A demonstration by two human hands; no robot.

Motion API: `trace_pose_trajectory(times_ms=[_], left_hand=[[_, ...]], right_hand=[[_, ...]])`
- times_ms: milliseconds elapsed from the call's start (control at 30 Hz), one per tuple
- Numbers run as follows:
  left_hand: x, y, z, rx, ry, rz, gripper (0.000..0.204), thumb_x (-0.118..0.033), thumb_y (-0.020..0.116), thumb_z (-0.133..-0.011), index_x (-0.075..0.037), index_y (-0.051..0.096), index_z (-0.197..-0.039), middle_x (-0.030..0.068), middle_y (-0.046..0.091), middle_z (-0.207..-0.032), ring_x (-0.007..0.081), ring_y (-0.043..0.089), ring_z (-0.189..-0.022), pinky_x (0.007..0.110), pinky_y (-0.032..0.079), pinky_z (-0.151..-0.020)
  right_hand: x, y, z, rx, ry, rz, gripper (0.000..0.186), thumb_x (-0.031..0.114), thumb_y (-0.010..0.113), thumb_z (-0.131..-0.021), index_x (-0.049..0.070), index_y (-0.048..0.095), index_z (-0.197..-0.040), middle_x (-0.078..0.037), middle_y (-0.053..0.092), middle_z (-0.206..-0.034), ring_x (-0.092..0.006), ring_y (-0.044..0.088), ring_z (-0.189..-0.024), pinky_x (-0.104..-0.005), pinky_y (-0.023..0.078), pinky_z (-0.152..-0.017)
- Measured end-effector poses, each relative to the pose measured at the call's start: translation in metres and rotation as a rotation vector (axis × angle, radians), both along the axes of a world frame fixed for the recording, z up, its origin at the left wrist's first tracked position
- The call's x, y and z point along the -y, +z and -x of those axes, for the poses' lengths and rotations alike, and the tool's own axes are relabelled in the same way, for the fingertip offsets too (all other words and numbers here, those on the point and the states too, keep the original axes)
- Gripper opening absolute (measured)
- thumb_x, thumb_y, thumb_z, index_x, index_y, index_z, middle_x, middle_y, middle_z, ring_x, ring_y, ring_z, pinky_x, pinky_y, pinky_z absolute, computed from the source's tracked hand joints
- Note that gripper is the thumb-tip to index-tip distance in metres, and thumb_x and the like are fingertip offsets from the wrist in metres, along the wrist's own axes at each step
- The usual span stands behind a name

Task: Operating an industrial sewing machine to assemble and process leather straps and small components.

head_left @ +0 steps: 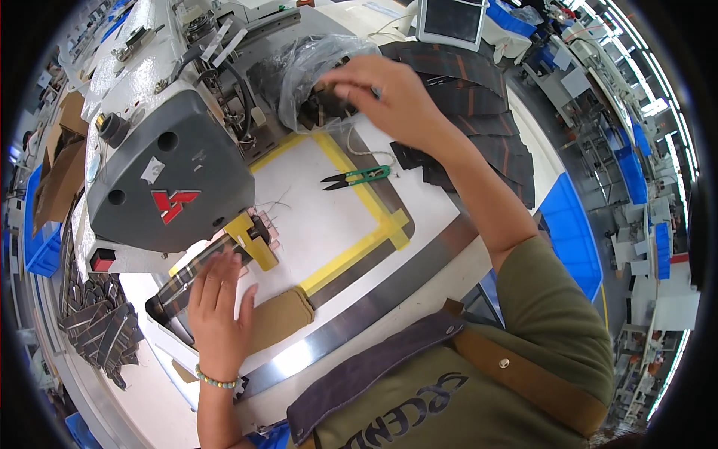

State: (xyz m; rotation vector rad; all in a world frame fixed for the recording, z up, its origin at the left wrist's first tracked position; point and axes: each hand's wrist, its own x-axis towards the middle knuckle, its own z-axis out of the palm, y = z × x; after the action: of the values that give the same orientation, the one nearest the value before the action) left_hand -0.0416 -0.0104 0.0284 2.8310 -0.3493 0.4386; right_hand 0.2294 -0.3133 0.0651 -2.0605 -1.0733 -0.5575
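Observation:
My left hand (218, 314) lies with its fingers stretched out and thumb apart, the fingertips on a dark plaid fabric strip (187, 278) beside the sewing machine's (172, 172) needle area. A yellow plate (259, 247) sits just past those fingertips. At the back, my right hand (385, 93) reaches to a clear plastic bag (303, 63) holding small dark pieces. Its thumb and fingertips come together at the bag's mouth; what they pinch, if anything, is too small to name. Green-handled thread snips (359, 178) rest on the white, yellow-taped work surface (321, 202).
Dark plaid fabric panels (479, 112) are fanned out at the right rear. Beige card pieces (280, 322) lie near my left wrist. A heap of plaid strips (101, 325) sits at far left. A blue bin (572, 232) stands on the right, a screen (451, 22) at the back.

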Motion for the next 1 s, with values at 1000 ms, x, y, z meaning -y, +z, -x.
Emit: trace_pose_trajectory(times_ms=[1000], left_hand=[[0.030,-0.020,0.007,-0.955,0.192,1.846,0.015,-0.017,0.061,-0.113,-0.007,0.069,-0.105,0.0035,0.073,-0.086,0.0091,0.072,-0.075,0.023,0.058,-0.067]], right_hand=[[-0.048,-0.066,0.140,0.509,0.582,0.171,0.020,0.007,0.077,-0.086,-0.003,0.077,-0.102,-0.011,0.072,-0.106,-0.0223,0.071,-0.096,-0.0331,0.059,-0.076]])
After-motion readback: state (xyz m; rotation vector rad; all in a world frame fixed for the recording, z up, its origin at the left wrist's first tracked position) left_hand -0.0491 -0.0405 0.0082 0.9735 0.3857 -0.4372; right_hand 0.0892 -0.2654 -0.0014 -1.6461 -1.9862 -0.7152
